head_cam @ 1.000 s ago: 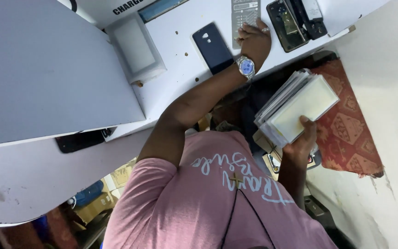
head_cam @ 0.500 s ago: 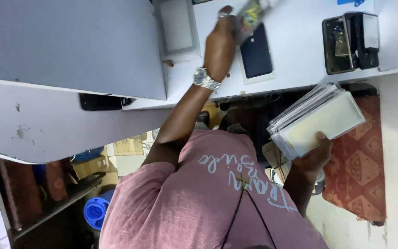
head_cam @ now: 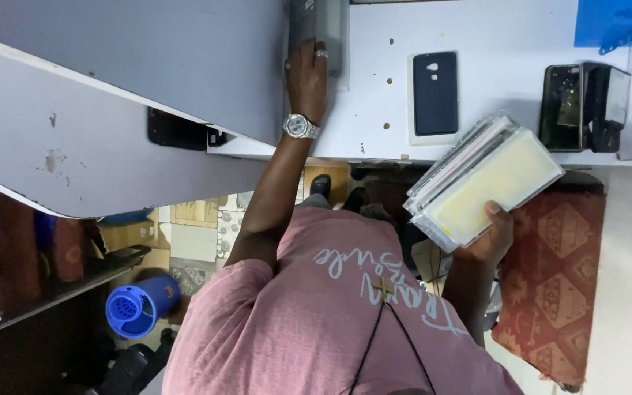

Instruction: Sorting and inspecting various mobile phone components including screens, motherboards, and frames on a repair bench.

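At the desk's near edge, right hand (head_cam: 488, 238) is clamping a stack of sleeved phone cases (head_cam: 488, 183). They look light, slippery and likely to slide apart, so it is pinching across the edges. Left hand (head_cam: 307, 77) is touching a grey box (head_cam: 321, 28); can't tell if it's gripping.

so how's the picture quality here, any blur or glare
Head view: even, soft daylight, no hard shadows. The stack of clear-wrapped packets in the right hand shows mild sheen, no blown glare. The left hand reaching onto the white table is slightly motion-blurred, as is the grey object it touches. The shelf area at lower left is dim.
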